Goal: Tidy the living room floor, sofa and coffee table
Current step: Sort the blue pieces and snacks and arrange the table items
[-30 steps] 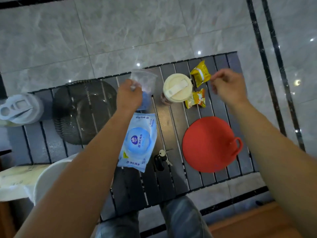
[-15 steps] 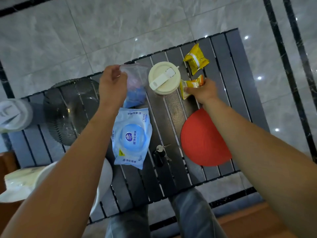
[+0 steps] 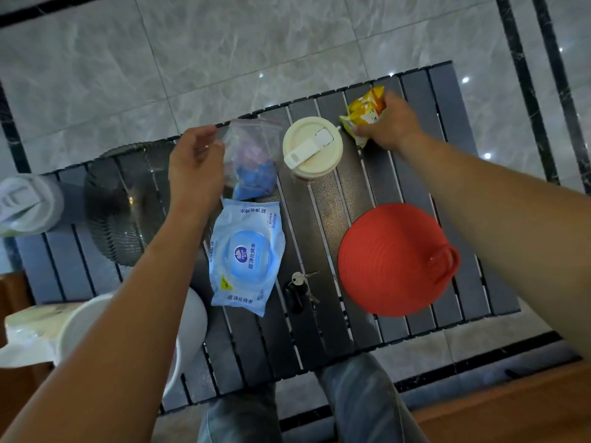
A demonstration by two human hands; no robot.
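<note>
Reaching farther across than half a second ago, the right hand (image 3: 392, 126) is now closing over both crinkled yellow snack packets (image 3: 364, 114) at the far edge of the dark grey slatted coffee table (image 3: 445, 100). Its fingers are curling tightly round them, the thumb pressing the nearer packet. The left hand (image 3: 195, 169) is holding up a clear zip-top plastic bag with blue contents (image 3: 253, 161), thumb and curled fingertips pinching its top left corner while the bag is hanging just above the tabletop. A cream round-lidded cup (image 3: 312, 145) is standing between the two hands. Nearer the person, a blue wet-wipes pack (image 3: 246, 257), a bunch of keys (image 3: 299, 290) and a round red ribbed mat with a loop (image 3: 393, 260) are lying flat on the slats.
</note>
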